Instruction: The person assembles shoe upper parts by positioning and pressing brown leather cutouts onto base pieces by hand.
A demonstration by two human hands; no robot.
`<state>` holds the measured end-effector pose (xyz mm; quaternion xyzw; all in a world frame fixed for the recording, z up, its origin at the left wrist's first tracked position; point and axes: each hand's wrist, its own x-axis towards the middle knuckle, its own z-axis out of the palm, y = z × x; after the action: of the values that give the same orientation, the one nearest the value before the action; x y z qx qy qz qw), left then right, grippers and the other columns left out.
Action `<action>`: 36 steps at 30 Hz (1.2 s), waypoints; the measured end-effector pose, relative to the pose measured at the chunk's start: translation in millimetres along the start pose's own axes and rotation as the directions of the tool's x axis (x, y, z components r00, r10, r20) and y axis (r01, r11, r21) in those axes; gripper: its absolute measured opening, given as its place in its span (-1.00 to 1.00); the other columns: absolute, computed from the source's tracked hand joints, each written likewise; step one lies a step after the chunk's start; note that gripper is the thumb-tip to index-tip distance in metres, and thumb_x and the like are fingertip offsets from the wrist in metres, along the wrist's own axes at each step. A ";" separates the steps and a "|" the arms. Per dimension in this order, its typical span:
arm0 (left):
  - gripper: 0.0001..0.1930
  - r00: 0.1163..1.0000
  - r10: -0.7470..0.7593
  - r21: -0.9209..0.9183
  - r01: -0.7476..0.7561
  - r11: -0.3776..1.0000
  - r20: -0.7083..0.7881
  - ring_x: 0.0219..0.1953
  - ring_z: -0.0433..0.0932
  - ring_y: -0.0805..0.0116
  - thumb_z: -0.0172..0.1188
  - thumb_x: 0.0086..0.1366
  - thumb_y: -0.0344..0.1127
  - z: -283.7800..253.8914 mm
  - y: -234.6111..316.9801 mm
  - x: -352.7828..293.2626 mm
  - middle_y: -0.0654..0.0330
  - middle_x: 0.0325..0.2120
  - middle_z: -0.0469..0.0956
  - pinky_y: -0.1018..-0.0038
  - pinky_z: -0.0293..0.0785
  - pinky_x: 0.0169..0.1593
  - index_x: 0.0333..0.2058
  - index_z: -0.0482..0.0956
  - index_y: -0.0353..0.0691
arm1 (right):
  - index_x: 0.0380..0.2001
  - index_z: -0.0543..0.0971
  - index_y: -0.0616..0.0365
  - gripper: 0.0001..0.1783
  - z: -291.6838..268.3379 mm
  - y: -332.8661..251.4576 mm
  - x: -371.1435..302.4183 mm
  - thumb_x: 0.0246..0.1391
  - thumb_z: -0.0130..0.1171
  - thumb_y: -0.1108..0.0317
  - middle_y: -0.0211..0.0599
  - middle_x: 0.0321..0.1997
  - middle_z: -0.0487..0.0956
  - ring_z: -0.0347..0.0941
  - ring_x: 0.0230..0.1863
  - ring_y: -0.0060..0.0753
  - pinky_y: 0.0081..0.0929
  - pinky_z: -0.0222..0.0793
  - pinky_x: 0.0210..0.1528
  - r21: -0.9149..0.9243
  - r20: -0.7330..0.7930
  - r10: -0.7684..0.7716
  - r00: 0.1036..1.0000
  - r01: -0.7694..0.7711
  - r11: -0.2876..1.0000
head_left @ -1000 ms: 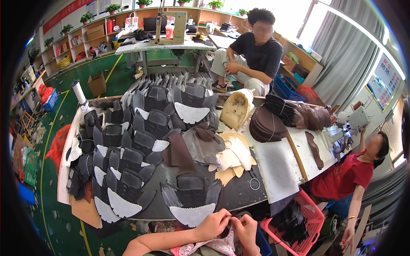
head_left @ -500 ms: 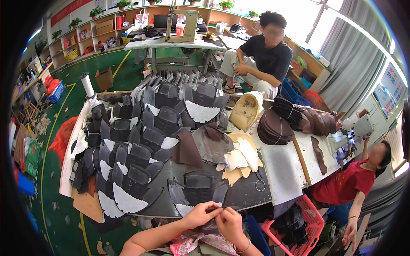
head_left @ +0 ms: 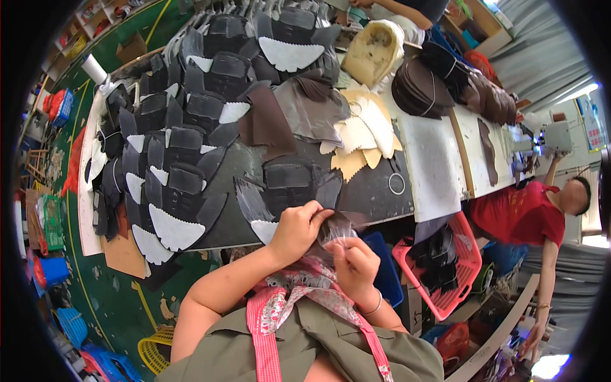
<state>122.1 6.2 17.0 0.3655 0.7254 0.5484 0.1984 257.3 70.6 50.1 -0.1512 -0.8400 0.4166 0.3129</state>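
Fingers of the left hand (head_left: 293, 235) are closed in a pinch on the upper edge of a thin dark brown piece (head_left: 335, 224); its lower side is gripped by the thumb and curled fingers of the right hand (head_left: 356, 264). Piece is held between both hands, in front of the body; its glossy surface is partly covered by the fingers. A bracelet (head_left: 376, 305) is worn on the right wrist. Below the hands, a red-and-white patterned apron (head_left: 264, 325) is seen over olive clothing (head_left: 293, 350). Just beyond the left hand, a black shaped part (head_left: 289, 178) with a white scalloped edge is laid on the dark table (head_left: 375, 200). Farther left, similar black parts (head_left: 181, 184) are piled, overlapping. Past the single part, a brown sheet (head_left: 267, 124) and cream cut-outs (head_left: 364, 130) are placed; a white sheet (head_left: 433, 169) is set to their right. Below table level, right side: a blue bin (head_left: 385, 270), then a pink basket (head_left: 468, 280) loaded with dark pieces (head_left: 439, 258). Farther right, a co-worker (head_left: 522, 213) in red is seen, one arm stretched downward.
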 end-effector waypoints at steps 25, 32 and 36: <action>-0.70 0.898 -0.308 -0.161 0.370 0.915 0.314 -0.58 0.19 0.69 0.08 0.29 -0.25 -7.9 1.8 0.4 0.43 -0.72 0.31 0.56 0.21 -0.55 -0.52 0.51 -0.37 | -0.23 0.56 0.14 -0.73 -55.9 132.3 -148.3 0.00 0.01 0.32 -0.01 -0.04 0.42 0.43 -0.25 0.04 -0.17 0.37 -0.09 -0.916 0.101 0.678 0.728 -0.198 0.349; -0.72 0.783 0.214 -0.210 -0.109 0.972 0.584 -0.50 0.53 0.05 0.06 0.25 -0.15 16.8 62.4 -26.1 -0.02 -0.53 0.54 0.33 0.45 -0.40 -0.36 0.52 -0.30 | -0.01 0.41 0.28 -0.28 -41.3 61.9 -57.0 0.21 -0.36 -0.19 -0.16 -0.04 0.49 0.40 0.02 -0.27 -0.23 0.25 0.12 0.696 0.717 0.326 0.616 -0.608 -0.381; -0.55 0.732 0.209 0.077 -0.336 0.939 0.649 -0.52 0.53 -0.01 0.02 0.23 0.05 18.0 61.0 -41.9 -0.03 -0.56 0.50 0.22 0.46 -0.45 -0.49 0.45 -0.32 | -0.07 0.44 0.32 -0.43 -28.2 53.3 -35.8 0.20 -0.19 -0.02 -0.10 -0.08 0.52 0.45 -0.04 -0.21 -0.25 0.36 0.02 0.752 0.325 0.695 0.641 -0.621 0.221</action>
<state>181.0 -5.4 63.9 0.6480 0.6031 0.3455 0.3115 302.5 101.6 6.3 -0.3449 -0.3875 0.8374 0.1721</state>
